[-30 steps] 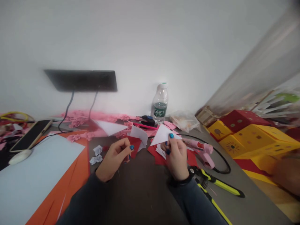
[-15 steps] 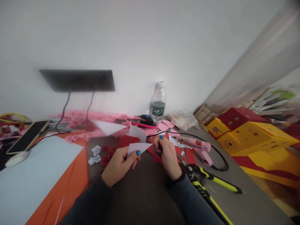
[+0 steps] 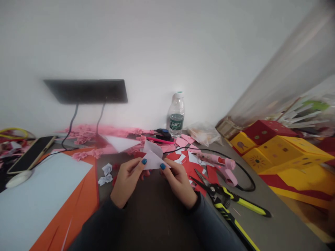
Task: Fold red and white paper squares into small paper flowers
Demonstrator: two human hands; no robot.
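Between my hands is a small folded piece of white paper (image 3: 153, 161), held above the dark tabletop. My left hand (image 3: 128, 179) pinches its left side, thumb on top and fingers beneath. On the right corner, my right hand (image 3: 180, 181) has its thumb pressed down, with the other fingers curled behind and partly hidden. Just behind stands another white paper piece (image 3: 154, 148). Two white paper flowers (image 3: 106, 174) lie left of my left hand. Red paper scraps (image 3: 188, 164) spread beyond my right hand, beside yellow-and-black wire-stripper-like pliers (image 3: 213, 188).
A pink glue gun (image 3: 222, 165) with a black cable lies at right, near yellow and red paper boxes (image 3: 277, 150). A water bottle (image 3: 177, 116) stands by the wall. At left are white sheet (image 3: 47, 188), orange paper (image 3: 78, 195), a phone (image 3: 31, 153) and a mouse (image 3: 19, 178).
My right hand has moved left and down and now grips the paper's right corner. My left hand has shifted slightly, and the white paper is turned to a different angle.
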